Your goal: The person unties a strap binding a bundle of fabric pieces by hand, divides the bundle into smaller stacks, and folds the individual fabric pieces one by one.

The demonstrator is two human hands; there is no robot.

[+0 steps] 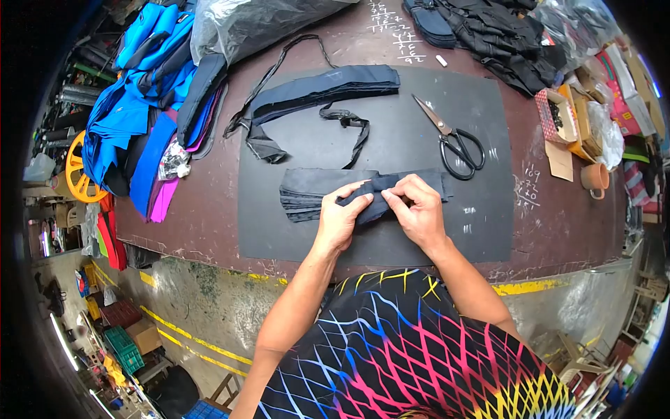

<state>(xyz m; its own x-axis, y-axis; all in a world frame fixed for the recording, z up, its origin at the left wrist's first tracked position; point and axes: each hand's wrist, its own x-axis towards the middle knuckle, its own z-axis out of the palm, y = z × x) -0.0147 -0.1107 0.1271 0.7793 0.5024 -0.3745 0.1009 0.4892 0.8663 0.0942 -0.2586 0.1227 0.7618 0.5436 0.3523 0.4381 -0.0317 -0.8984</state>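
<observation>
My left hand (340,215) is closed on dark fabric strips at the middle of the black mat (460,223). Close beside it on the right, my right hand (417,207) pinches the same dark fabric. The stack of dark fabric strips (300,192) fans out to the left of my hands and also shows to their right. Further back on the mat lies a second stack of dark strips (328,89), with a thin black cloth tie (359,129) in front of it. Black-handled scissors (447,136) rest open on the mat's right side.
Blue fabric pieces (143,91) are piled at the left, beside a grey plastic bag (258,28). Black fabric (488,42) lies at the back right. An orange-brown mug (594,180) and small boxes (558,115) stand on the right. White chalk (441,61) lies beyond the mat.
</observation>
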